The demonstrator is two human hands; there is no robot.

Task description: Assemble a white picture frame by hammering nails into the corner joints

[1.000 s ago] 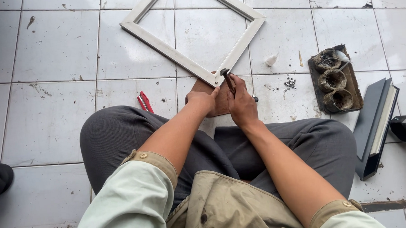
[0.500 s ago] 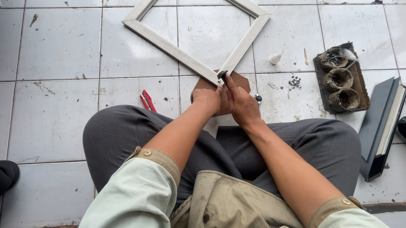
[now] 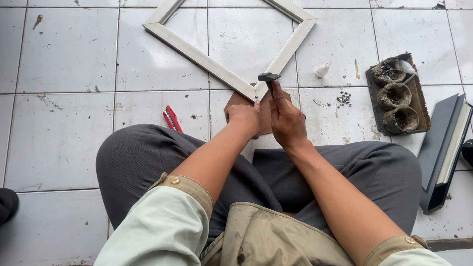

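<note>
White floor tiles [image 3: 61,60] carried a light, stiff pale frame [image 3: 207,58], its near corner pinned under the closed left hand [image 3: 245,117], while the right hand [image 3: 286,121] gripped a small dark hammer [image 3: 269,77].

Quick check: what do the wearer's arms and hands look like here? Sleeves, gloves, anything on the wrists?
Both hands are bare: no gloves, rings or watch visible on the left hand or the right hand. The forearms are uncovered. Pale green sleeves are pushed up to about the elbows and end in tan cuffs, each with a small round button.
</note>
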